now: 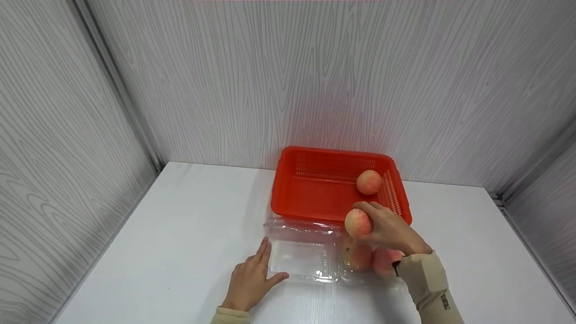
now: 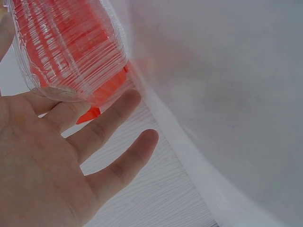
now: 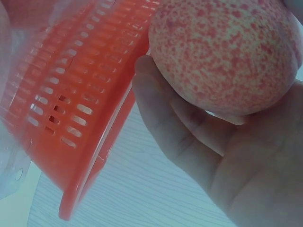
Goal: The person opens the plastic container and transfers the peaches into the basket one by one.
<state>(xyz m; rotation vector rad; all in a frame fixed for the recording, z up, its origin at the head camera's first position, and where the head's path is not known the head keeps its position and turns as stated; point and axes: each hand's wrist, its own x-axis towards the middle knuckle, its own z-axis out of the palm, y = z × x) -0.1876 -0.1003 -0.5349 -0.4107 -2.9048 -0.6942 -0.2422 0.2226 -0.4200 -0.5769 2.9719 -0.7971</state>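
In my right hand (image 1: 390,228) I grip a peach (image 1: 357,223), pale yellow with red speckles, above the right half of a clear plastic clamshell box (image 1: 335,274). The right wrist view shows the same peach (image 3: 227,52) with fingers curled round its side. Peaches (image 1: 358,255) lie in that right half, partly hidden by my hand and wrist. My left hand (image 1: 250,276) has its fingers extended and touches the left edge of the clamshell's other half, the lid (image 1: 297,258). In the left wrist view the ribbed clear plastic (image 2: 71,47) lies by the thumb and fingers.
Behind the clamshell stands a red plastic basket (image 1: 281,184) with slotted sides. One peach (image 1: 369,182) sits in its right part. A white table (image 1: 180,234) carries everything, with pale wood-grain panels (image 1: 225,81) at the back and both sides.
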